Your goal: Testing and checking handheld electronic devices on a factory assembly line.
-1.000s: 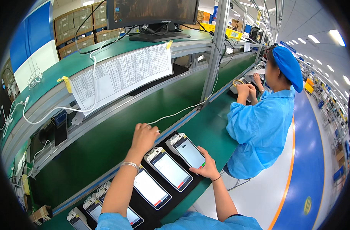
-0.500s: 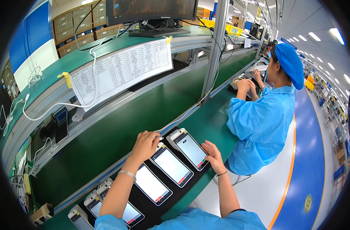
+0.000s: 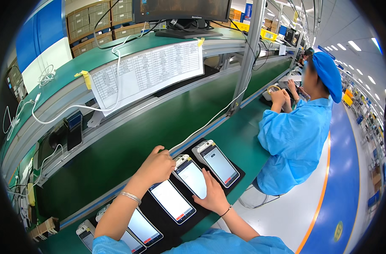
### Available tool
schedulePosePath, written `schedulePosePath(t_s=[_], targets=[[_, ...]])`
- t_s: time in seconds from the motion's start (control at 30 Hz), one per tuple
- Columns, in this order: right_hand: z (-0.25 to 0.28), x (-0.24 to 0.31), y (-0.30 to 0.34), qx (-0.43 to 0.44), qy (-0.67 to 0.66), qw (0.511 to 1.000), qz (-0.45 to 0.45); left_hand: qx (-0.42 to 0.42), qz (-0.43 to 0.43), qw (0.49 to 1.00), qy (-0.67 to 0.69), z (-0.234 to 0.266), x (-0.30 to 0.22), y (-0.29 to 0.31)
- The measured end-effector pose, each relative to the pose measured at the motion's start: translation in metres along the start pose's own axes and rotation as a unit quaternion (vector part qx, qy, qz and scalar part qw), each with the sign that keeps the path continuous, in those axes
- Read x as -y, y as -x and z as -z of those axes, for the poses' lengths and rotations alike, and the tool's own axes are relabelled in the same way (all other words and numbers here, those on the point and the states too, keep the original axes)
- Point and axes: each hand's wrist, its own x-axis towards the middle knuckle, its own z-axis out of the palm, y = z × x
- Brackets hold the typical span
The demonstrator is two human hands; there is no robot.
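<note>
My left hand [image 3: 157, 166] is closed at the upper left corner of a white handheld payment terminal [image 3: 191, 177], the second from the right in the row. A white cable [image 3: 206, 125] runs into its fingers; the plug end is hidden behind them. My right hand [image 3: 213, 194] grips the same terminal's lower right part, thumb over the lit screen and fingers along the right edge. Another terminal [image 3: 220, 164] lies just right of it, its screen showing a small dark box. To the left lies a terminal [image 3: 172, 201] with a bright white screen, partly under my left wrist.
More terminals [image 3: 144, 226] lie at the lower left on black matting [image 3: 176, 233]. Beyond runs a dark green belt [image 3: 112, 163] below a shelf with a monitor [image 3: 180, 12] and a taped printed sheet [image 3: 148, 73]. A co-worker in blue [image 3: 292, 127] works at the right.
My right hand has moved left from the rightmost terminal onto the second one. My left hand stays near that terminal's top; the cable plug, visible before, is now hidden. The view has shifted slightly.
</note>
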Motion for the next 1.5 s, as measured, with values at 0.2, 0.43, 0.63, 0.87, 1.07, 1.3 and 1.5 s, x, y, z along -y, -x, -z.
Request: schedulePosePath(t_s=[0.2,0.43,0.63,0.87,1.07,1.3,1.5], targets=[[0.009,-0.006,-0.010,0.002,-0.082,0.994,-0.067,0.031,-0.021,0.999,-0.022,-0.011,-0.016,0.000],[0.014,-0.006,-0.013,0.026,-0.156,0.976,-0.153,0.000,0.027,0.998,0.061,-0.020,-0.020,-0.003],[0.013,-0.009,-0.013,0.029,-0.179,0.970,-0.164,-0.054,0.039,0.997,0.038,-0.029,-0.028,0.005],[0.008,-0.007,-0.014,0.002,-0.156,0.976,-0.150,-0.106,0.042,0.993,0.001,-0.045,-0.041,0.011],[0.014,-0.013,-0.014,0.026,-0.196,0.967,-0.162,-0.159,0.025,0.986,-0.031,-0.044,-0.045,0.003],[0.011,-0.015,-0.012,0.003,-0.170,0.974,-0.150,-0.120,-0.021,0.992,-0.033,-0.052,-0.037,0.006],[0.006,-0.015,-0.016,0.021,-0.197,0.970,-0.138,-0.072,-0.014,0.992,-0.106,-0.043,-0.041,-0.007]])
